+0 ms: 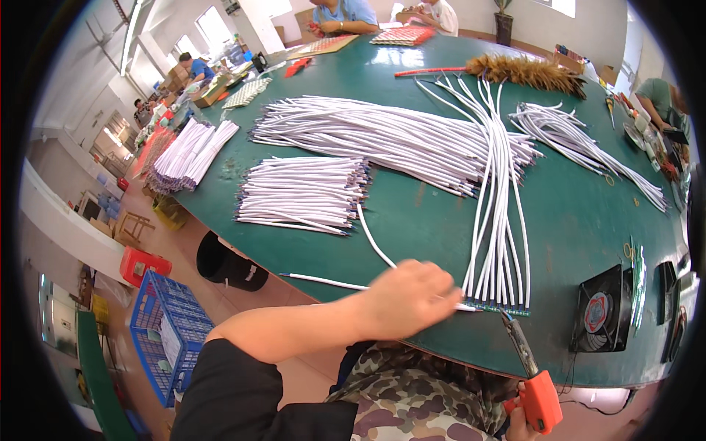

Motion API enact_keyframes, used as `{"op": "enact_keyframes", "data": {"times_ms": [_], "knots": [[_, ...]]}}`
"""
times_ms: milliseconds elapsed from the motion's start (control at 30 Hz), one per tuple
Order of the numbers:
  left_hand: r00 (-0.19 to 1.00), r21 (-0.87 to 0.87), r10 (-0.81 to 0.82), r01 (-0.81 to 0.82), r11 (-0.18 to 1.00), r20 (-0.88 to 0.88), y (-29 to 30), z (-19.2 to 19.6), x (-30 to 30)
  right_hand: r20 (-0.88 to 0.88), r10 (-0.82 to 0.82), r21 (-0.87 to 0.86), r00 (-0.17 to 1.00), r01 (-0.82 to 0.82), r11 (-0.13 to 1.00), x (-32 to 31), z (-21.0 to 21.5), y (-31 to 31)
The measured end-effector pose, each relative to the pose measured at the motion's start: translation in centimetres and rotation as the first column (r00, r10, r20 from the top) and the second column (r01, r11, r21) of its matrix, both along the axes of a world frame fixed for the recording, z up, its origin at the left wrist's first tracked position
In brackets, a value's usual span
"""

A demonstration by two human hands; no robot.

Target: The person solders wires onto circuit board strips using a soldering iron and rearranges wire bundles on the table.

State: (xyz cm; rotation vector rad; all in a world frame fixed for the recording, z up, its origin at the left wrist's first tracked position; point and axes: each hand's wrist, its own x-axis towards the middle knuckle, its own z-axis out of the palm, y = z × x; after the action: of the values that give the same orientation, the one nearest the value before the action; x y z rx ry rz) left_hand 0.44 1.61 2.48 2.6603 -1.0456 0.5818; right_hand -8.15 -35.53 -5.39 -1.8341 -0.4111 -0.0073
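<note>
Right hand (520, 425) holds one soldering iron (543, 403) (red); nearby, one fan (601, 309).

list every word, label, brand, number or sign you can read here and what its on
No text is clear enough to quote.
Black fan: round red and white hub label, print too small to read.
Black bin: small pale label, too small to read.
I can make out no legible lettering elsewhere.

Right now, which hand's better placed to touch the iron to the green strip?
Right hand, I'd say: it holds the orange-handled soldering iron, tip by the green strip. The left hand is at a white wire.
</note>
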Motion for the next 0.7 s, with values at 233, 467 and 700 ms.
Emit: {"op": "enact_keyframes", "data": {"times_ms": [233,467,700], "knots": [[0.869,0.19,0.495,-0.485,0.853,-0.006,14.8,-1.9,-1.2,0.07,0.202,0.174,0.977,-0.211,0.962,5.5,-2.5,6.4],[0.91,0.137,0.409,-0.415,0.9,0.07,15.9,-1.7,-1.8,0.092,0.321,0.216,0.943,-0.334,0.918,7.6,-2.8,8.6],[0.961,-0.012,0.249,-0.249,0.968,0.123,10.7,3.5,-1.4,0.013,0.267,0.212,0.964,-0.264,0.941,6.2,-3.4,6.0]]}}
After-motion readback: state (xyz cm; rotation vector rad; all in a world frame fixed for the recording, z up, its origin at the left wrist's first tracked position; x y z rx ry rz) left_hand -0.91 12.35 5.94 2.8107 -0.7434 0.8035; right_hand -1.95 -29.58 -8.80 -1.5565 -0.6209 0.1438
